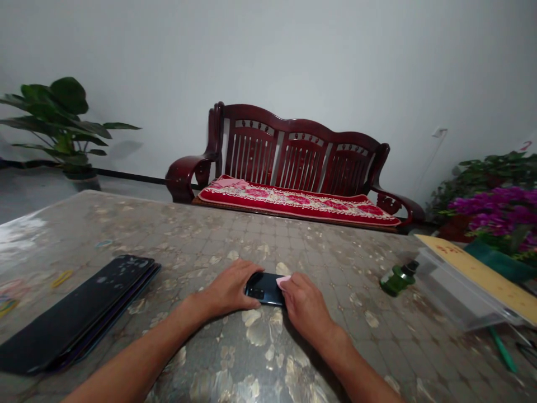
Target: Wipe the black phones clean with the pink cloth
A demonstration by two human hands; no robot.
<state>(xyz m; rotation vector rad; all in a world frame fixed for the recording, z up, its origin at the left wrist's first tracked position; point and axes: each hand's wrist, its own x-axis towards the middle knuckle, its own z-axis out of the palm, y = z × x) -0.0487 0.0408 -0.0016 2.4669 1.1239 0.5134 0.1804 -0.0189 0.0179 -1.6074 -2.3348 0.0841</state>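
Observation:
A dark smartphone point(272, 284) lies back side up on the patterned tablecloth, its camera block toward the left end. My left hand point(232, 284) grips that end, thumb along the near edge and fingers along the far edge. In my right hand point(302, 296) a small pink cloth point(282, 281) is pinched, pressed on the right part of the phone's back. Most of the cloth is hidden by the closed fingers.
Black folders point(84, 305) are stacked at the left, beside a yellow band point(61, 278). To the right stand a green bottle point(396, 280) and a clear plastic box point(448, 291) with a yellow board point(478, 268) on top. A wooden bench point(293, 151) is behind the table.

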